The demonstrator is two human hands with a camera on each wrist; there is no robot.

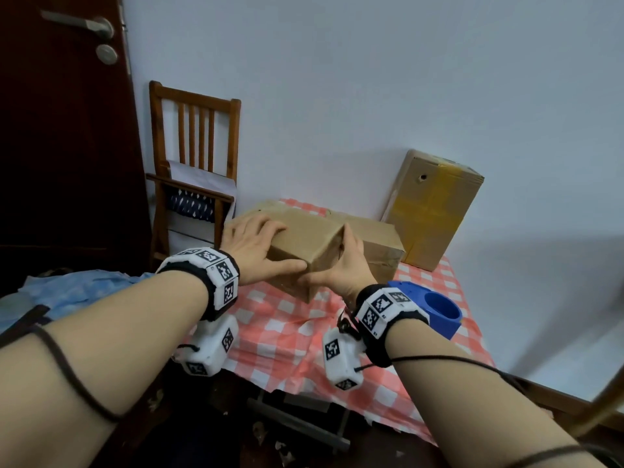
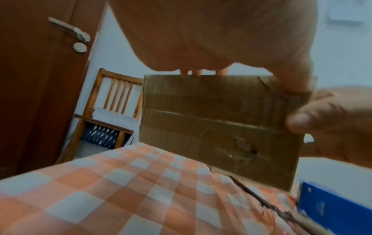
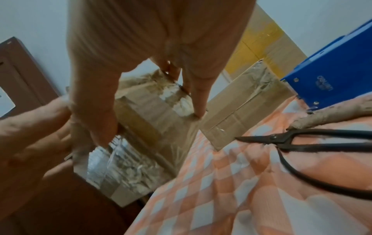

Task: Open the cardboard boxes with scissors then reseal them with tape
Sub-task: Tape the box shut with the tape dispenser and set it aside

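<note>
Holding the small cardboard box between both hands, we have it lifted just above the checked tablecloth. Our left hand wraps its near corner, thumb along the edge; our right hand clasps the taped end. It seems light and stiff, though glossy tape may slip, so corners grip best. Scissors lie right of the grip.

A wooden chair stands against the pale wall, beside a dark brown door with a metal handle. A red-and-white checked cloth covers the desk. Crumpled blue fabric lies at the left, near the cloth's edge.
</note>
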